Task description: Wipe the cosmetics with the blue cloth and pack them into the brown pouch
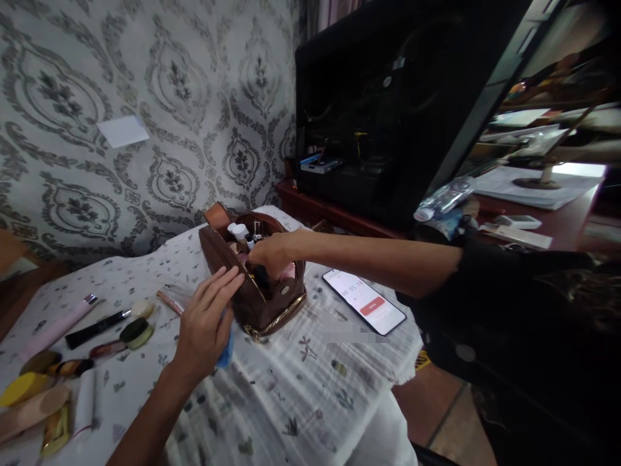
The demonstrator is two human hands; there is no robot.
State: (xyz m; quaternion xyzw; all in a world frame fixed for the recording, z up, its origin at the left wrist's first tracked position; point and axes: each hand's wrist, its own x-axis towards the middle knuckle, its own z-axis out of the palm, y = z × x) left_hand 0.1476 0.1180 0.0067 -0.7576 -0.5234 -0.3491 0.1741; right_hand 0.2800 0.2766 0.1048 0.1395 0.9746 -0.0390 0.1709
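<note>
A brown zip bag (286, 307) stands unzipped on the patterned cloth, with white-capped bottles (239, 233) and other small items inside. My left hand (206, 317) lies against the bag's near left side, its fingers stretched out along the zip edge. A bit of blue material (226, 349) shows beneath that palm; its kind is unclear. Through the bag's opening reaches my right hand (274, 255), next to a black item. Its fingertips are hidden among the contents, so I cannot see what it grips, if anything.
Several cosmetics lie at the left, among them a pink tube (58, 327), a black makeup brush (97, 329) and a yellow round item (25, 388). A phone (363, 301) showing a timer lies right of the bag. A plastic bottle (444, 197) rests beyond my right arm.
</note>
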